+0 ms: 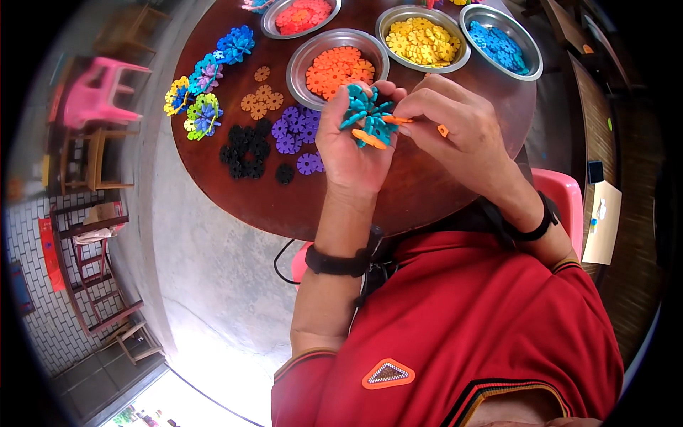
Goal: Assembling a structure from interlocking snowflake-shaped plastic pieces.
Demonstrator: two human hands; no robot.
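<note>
- R hand (pixel 459 117): thumb + index pinch narrow on orange disc (pixel 396 119), at R edge of teal cluster (pixel 364 105); can't tell if slotted in.
- L hand (pixel 353 158): fingers curled round cluster, thumb on its L.
- 2nd orange disc (pixel 369 139): cluster's near side.
- Orange-filled bowl (pixel 297 67): just beyond cluster.
- Purple discs (pixel 288 142): L of cluster; black discs (pixel 236 153) farther L.

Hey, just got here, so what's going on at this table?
A person in a red shirt is handling notched plastic discs. The left hand cradles a teal cluster with an orange disc on its near side. The right hand pinches another orange piece against it; whether that one is joined isn't clear. Black discs and purple discs lie loose on the table, near a metal bowl of orange ones.
</note>
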